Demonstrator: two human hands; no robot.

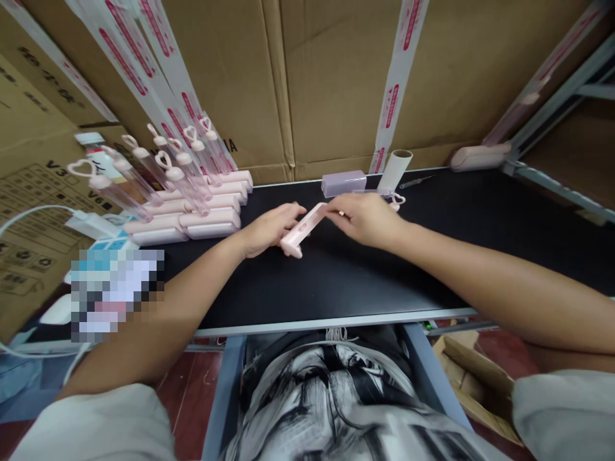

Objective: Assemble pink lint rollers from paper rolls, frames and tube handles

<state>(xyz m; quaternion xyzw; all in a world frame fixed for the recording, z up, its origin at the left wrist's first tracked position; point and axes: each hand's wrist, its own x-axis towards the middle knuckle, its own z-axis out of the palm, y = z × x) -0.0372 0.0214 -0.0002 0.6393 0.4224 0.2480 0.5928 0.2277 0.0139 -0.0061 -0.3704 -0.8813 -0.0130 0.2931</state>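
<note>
A long, hollow pale pink plastic piece is held at a slant above the black tabletop, its lower end toward me. My left hand closes on its left side, some fingers hidden behind it. The fingers of my right hand pinch at the upper end; a tiny pale bit shows by the fingertips, too small to name. Just beyond my right hand lie a pink heart-shaped loop and a translucent lilac block. An upright, tilted white tube is behind them.
Several pink bases with clear tubes and heart loops stand at left, near a bottle and a power strip. A blurred-out object lies near my left forearm. Another pink base stands back right. Cardboard walls the rear.
</note>
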